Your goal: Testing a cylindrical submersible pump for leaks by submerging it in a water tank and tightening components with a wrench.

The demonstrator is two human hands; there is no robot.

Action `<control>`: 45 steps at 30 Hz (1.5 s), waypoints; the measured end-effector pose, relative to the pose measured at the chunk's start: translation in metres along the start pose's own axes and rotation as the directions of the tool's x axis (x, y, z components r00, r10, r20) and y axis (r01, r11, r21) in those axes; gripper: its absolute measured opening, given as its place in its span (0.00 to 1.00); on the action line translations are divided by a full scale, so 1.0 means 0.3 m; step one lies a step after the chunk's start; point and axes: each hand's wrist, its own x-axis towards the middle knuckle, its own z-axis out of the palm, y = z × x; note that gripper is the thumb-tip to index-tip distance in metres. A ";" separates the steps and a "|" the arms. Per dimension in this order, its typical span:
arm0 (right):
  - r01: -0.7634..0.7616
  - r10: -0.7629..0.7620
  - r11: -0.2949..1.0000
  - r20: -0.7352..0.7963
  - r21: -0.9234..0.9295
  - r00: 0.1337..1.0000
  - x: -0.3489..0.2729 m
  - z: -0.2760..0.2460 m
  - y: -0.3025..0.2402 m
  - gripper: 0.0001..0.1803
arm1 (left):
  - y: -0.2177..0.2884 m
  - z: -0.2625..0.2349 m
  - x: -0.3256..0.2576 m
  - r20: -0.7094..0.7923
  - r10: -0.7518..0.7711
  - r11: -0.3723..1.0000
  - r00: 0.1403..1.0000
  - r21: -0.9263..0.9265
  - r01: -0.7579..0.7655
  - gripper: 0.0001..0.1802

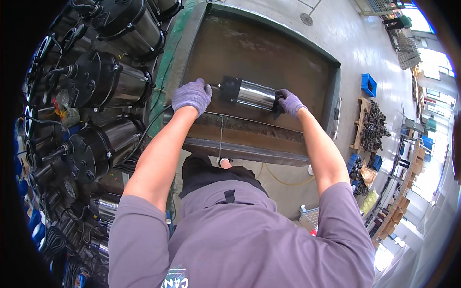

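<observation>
Both hands gloved in purple knit. A steel pump point(249, 94), a shiny cylinder with black ends, lies on its side across the near part of a tank point(269, 26) of brown murky water; can't tell whether it floats or is half under. Left hand point(192, 94) is at the pump's left end, by the black square plate, fingers curled down over something there; what exactly it clutches is hidden under the glove. Right hand point(290, 102) closes around the pump's black right end, fingers wrapped over it, thumb side toward the person. Both arms bare from the sleeve down, stretched forward over the tank's near rim. The rim is rusty steel, wet-looking. The tank has a green-grey wall, and its far edge curves with the lens. To the left, a rack of pumps point(105, 81) just like this one lies in rows, black motor caps facing out, cables trailing between them. One more row lower left, partly in shadow. Grey concrete floor point(355, 43) beyond the tank. To the right, a blue crate point(368, 84) stands on the floor, and near it a wooden pallet point(361, 122) carries a heap of dark metal parts. Further right, shelving and bright windows, too small to read. The person wears a grey-mauve shirt and dark trousers.
</observation>
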 end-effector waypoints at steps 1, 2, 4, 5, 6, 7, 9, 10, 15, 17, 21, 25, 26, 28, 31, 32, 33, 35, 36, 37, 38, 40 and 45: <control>0.060 -0.064 0.995 -0.045 -0.077 0.997 0.007 0.004 0.015 0.21 | 0.004 -0.001 0.001 0.007 0.002 1.000 1.000 -0.008 -0.002 0.23; 0.117 -0.131 0.981 -0.080 -0.156 0.988 0.010 0.011 0.018 0.21 | 0.001 0.000 0.000 0.015 0.000 1.000 1.000 -0.015 0.000 0.23; 0.104 -0.120 0.982 -0.091 -0.159 0.989 0.016 0.016 0.024 0.21 | 0.000 0.000 0.004 0.014 0.005 1.000 1.000 -0.015 -0.005 0.23; 0.092 -0.109 0.982 -0.102 -0.162 0.989 0.014 0.019 0.019 0.20 | 0.000 -0.001 0.005 0.012 0.010 1.000 1.000 -0.014 -0.010 0.23; 0.089 -0.107 0.983 -0.104 -0.160 0.989 0.009 0.021 0.017 0.20 | 0.000 -0.001 0.006 0.014 0.013 1.000 1.000 -0.013 -0.013 0.23; 0.087 -0.143 0.944 -0.158 -0.317 0.977 0.001 0.024 0.018 0.18 | 0.002 -0.001 0.005 0.017 0.016 0.999 1.000 -0.028 -0.016 0.23; 0.081 -0.192 0.881 -0.195 -0.466 0.962 -0.029 0.041 -0.017 0.16 | -0.010 -0.002 0.001 0.021 0.008 0.999 1.000 -0.041 -0.007 0.23; 0.066 -0.233 0.840 -0.248 -0.539 0.940 -0.050 0.046 -0.038 0.14 | -0.017 -0.003 -0.001 0.022 0.008 0.999 1.000 -0.037 -0.007 0.23; 0.007 -0.250 0.769 -0.290 -0.639 0.924 -0.076 0.028 -0.006 0.09 | 0.011 -0.018 0.003 0.043 0.031 0.999 0.999 -0.020 -0.030 0.22; 0.032 -0.260 0.772 -0.269 -0.635 0.928 -0.092 0.046 0.017 0.10 | 0.015 -0.021 -0.002 0.060 0.017 1.000 0.998 -0.025 -0.015 0.22; 0.080 -0.229 0.860 -0.241 -0.504 0.943 -0.162 0.078 0.068 0.13 | 0.010 -0.030 -0.006 0.072 0.029 1.000 0.997 -0.014 -0.028 0.22; -0.060 -0.098 0.913 -0.360 -0.403 0.928 -0.214 0.114 0.039 0.15 | 0.010 -0.029 -0.005 0.084 0.017 1.000 0.996 0.007 -0.017 0.22; -0.062 -0.096 0.915 -0.363 -0.399 0.927 -0.214 0.114 0.038 0.15 | 0.016 -0.028 -0.002 0.081 0.019 1.000 0.997 0.007 -0.020 0.22; -0.071 -0.084 0.929 -0.395 -0.363 0.915 -0.212 0.112 0.034 0.15 | 0.018 -0.029 0.002 0.087 0.027 1.000 0.996 0.007 -0.028 0.22; -0.122 -0.015 0.925 -0.358 -0.359 0.934 -0.226 0.106 -0.018 0.16 | 0.014 -0.022 0.008 0.087 0.028 1.000 0.996 0.004 -0.029 0.22; -0.123 -0.014 0.926 -0.357 -0.357 0.934 -0.229 0.105 -0.025 0.16 | 0.014 -0.021 0.009 0.079 0.029 1.000 0.996 0.004 -0.029 0.22; -0.139 -0.001 0.916 -0.349 -0.377 0.937 -0.234 0.104 -0.032 0.16 | 0.014 -0.020 0.008 0.081 0.029 1.000 0.996 0.005 -0.029 0.22; -0.155 0.012 0.905 -0.341 -0.396 0.940 -0.236 0.102 -0.040 0.17 | 0.014 -0.019 0.007 0.081 0.025 1.000 0.996 0.007 -0.025 0.22; -0.167 0.026 0.901 -0.335 -0.400 0.942 -0.235 0.101 -0.043 0.17 | 0.015 -0.020 0.007 0.081 0.025 1.000 0.996 0.007 -0.026 0.22; -0.179 0.040 0.898 -0.329 -0.403 0.943 -0.235 0.099 -0.045 0.17 | 0.016 -0.020 0.007 0.084 0.023 1.000 0.996 0.006 -0.024 0.22; -0.180 0.041 0.898 -0.330 -0.402 0.943 -0.232 0.099 -0.040 0.17 | 0.019 -0.023 0.008 0.086 0.022 1.000 0.996 0.005 -0.022 0.22; -0.163 0.027 0.897 -0.318 -0.412 0.948 -0.228 0.100 -0.029 0.18 | 0.020 -0.027 0.005 0.090 0.028 1.000 0.996 0.009 -0.029 0.22; -0.163 0.025 0.894 -0.317 -0.418 0.948 -0.231 0.099 -0.037 0.18 | 0.012 -0.016 0.006 0.035 0.051 0.999 0.998 -0.002 -0.051 0.22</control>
